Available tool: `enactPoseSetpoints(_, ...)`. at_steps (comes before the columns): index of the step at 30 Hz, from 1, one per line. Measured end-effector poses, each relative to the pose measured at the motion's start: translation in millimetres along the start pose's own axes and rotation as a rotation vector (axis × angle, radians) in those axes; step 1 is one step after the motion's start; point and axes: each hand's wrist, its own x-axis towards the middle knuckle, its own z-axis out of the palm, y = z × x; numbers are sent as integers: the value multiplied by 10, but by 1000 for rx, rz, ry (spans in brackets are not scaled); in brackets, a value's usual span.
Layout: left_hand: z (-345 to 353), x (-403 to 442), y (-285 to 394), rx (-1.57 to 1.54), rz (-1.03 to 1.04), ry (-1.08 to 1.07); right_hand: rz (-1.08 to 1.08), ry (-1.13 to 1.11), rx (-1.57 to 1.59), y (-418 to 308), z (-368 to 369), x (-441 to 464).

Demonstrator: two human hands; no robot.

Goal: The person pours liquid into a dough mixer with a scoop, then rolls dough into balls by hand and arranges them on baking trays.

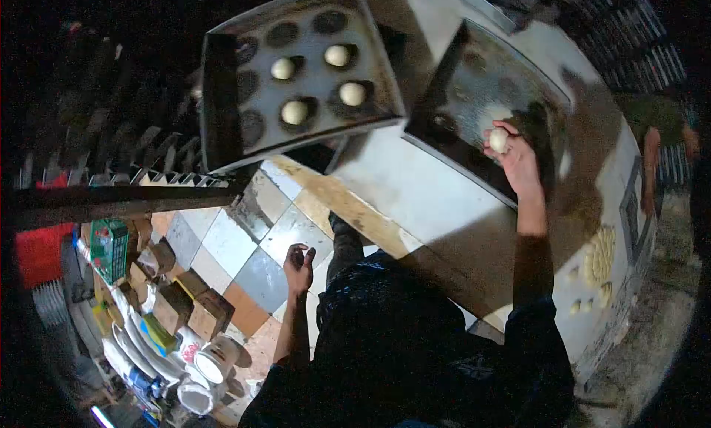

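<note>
My right hand [521, 165] is closed around a pale dough ball [498, 140], held above the right-hand dark baking tray [544, 76]. That tray has a floury patch on its bottom. My left hand [298, 270] hangs low over the tiled floor, fingers loosely curled and thumb apart, with nothing visible in it. Up and to the left, a second deep tray [315, 135] holds several round dough balls [295, 112], spaced apart on dark round marks.
More dough pieces [600, 257] lie on the counter [385, 168] at the right. Cardboard boxes [209, 313], a white bucket [216, 360], sacks and a green crate [109, 249] stand on the floor at lower left. Another person's arm [651, 168] shows at far right.
</note>
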Motion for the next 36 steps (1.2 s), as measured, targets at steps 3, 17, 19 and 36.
enactPoseSetpoints(3, -344, 169, -269, 110, -48, 54, -178, -119, -368, 307, 1064, 84)
enactPoseSetpoints(17, -1591, 681, -213, 106, -38, 303, -684, -862, -1334, 1945, 3786, 1248)
enactPoseSetpoints(19, -1664, 667, -437, 5, -13, 338, -631, -912, -1422, 1941, 3829, 1235)
enactPoseSetpoints(36, -931, -695, -626, 404, -213, 398, -669, -503, -755, 1622, 2716, 146)
